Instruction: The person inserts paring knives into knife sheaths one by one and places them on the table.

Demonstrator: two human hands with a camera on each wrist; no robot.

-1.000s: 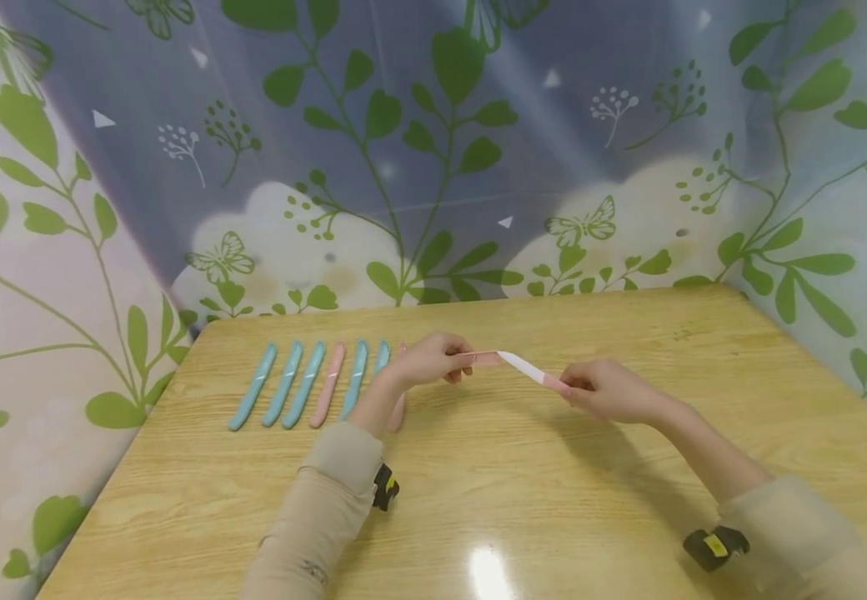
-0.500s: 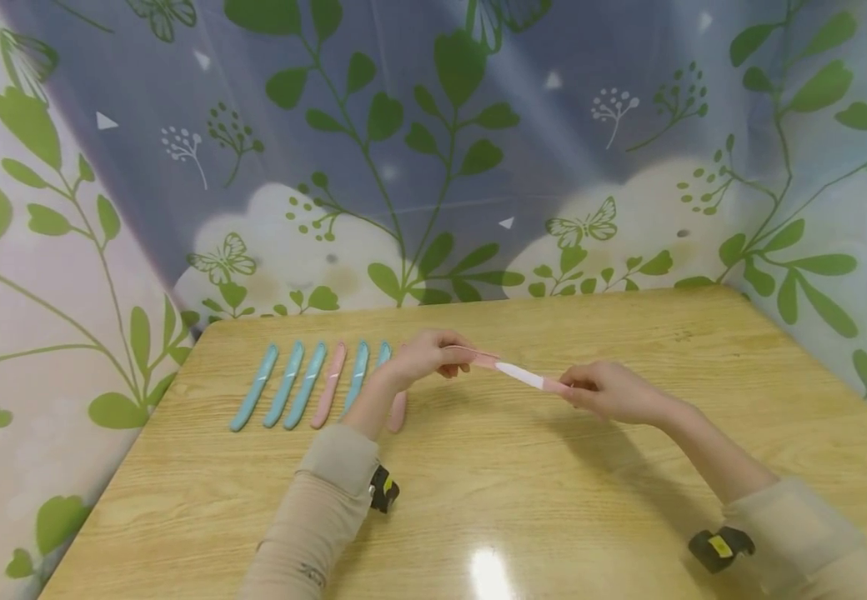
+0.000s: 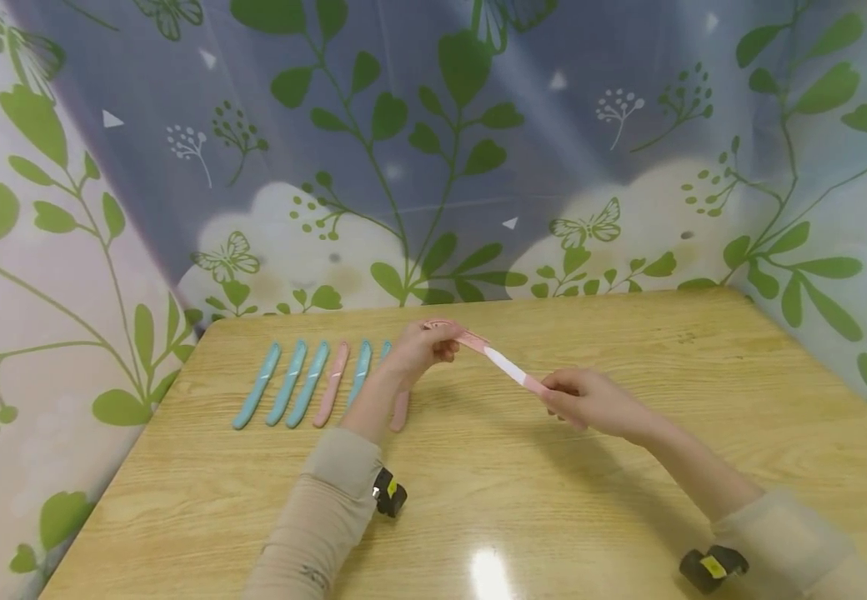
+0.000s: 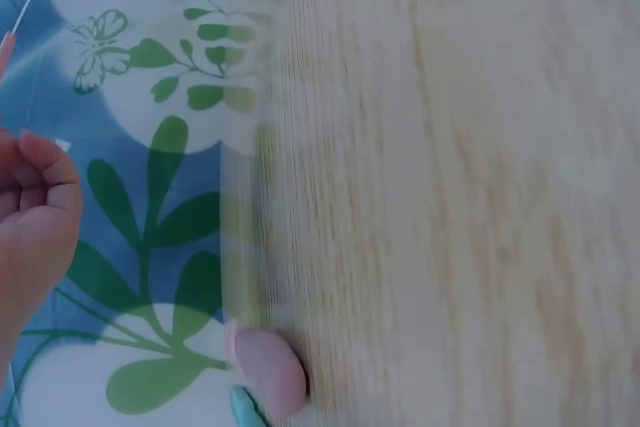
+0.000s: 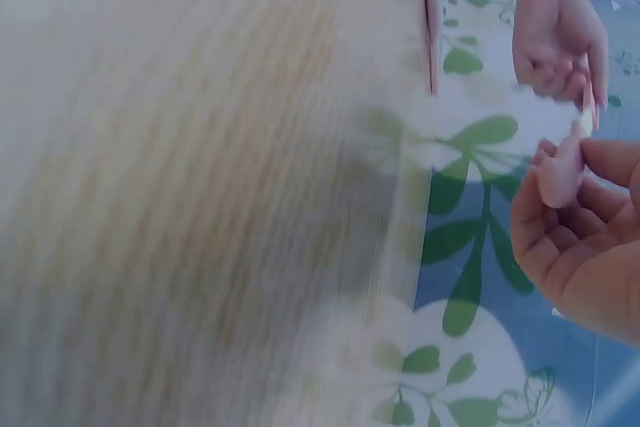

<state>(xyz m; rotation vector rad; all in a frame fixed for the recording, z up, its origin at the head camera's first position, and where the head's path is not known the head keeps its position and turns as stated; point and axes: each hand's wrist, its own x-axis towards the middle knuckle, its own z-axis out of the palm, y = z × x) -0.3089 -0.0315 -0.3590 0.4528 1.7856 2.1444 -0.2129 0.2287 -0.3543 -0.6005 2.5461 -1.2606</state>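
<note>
Above the table, my right hand [image 3: 591, 404] grips the pink handle [image 3: 535, 386] of a small knife with a white blade [image 3: 506, 366]. My left hand [image 3: 420, 354] pinches a pink sheath [image 3: 469, 337], whose open end meets the blade's tip end in the head view. The handle's rounded butt [image 5: 560, 182] pokes out between my thumb and fingers in the right wrist view. In the left wrist view only part of my left hand [image 4: 35, 222] shows, at the left edge.
Left of my hands lies a row of several sheathed knives, teal [image 3: 258, 385] and pink [image 3: 331, 385]. My left forearm partly hides the row's right end, including a pink knife [image 3: 399, 411]. A patterned cloth [image 3: 403, 167] hangs behind the wooden table [image 3: 478, 492].
Blade and sheath have come from an angle into nearly one line. Both hands have shifted slightly left, and the sheath end has tilted up.
</note>
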